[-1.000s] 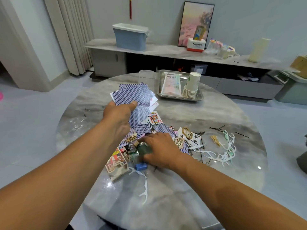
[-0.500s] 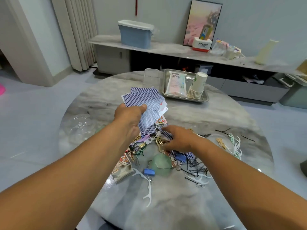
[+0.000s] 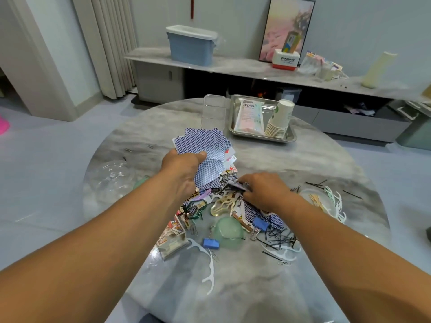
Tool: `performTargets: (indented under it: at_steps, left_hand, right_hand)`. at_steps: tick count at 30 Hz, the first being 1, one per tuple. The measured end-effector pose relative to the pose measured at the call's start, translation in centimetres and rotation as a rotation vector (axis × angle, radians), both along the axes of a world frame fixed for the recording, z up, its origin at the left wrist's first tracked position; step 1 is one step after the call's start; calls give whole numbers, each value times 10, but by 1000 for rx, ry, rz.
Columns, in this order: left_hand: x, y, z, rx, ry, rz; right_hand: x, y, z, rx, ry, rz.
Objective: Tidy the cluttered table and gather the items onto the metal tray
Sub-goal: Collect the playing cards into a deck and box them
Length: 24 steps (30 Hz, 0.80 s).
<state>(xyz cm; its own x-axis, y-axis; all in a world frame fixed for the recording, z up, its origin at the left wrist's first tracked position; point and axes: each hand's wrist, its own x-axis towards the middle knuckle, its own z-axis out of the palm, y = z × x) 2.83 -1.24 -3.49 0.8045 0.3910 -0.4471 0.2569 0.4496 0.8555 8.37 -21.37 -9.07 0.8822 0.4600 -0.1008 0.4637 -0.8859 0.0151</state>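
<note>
a: quick one. left hand grips a messy fan of playing cards, thumb on top, held above the surface.
b: right hand?
a: fingers curled, pinching one more blue-backed card at the top of the clutter pile. a second ago it was lower, down by the green bowl; now the bowl and the blue binder clips sit uncovered.
b: meaning?
a: i'd say card collecting is mid-way, more cards lie under the clips and hair pins.
b: tray?
a: metal tray is at the far side, holding a packet and a stack of paper cups. a clear box touches its left side.
b: room?
a: bare marble between pile and tray, so an open path. front of the tray looks mostly taken. floss picks lie near the right edge, a clear lid near the left.
</note>
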Motion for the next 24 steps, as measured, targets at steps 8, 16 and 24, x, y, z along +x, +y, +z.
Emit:
performTargets:
  at_steps: [8,16,24]
  left_hand:
    - [7,1,-6,31,42,-4]
    - [-4,-25,-17,-103,137,-95]
    - [-8,-46,-12,-256,38,-133]
  right_hand:
    - [13,-23,29,759,64,-380]
    - [1,-7,60,1529,743,-475]
    - [-21,11,46,1216,436,-425]
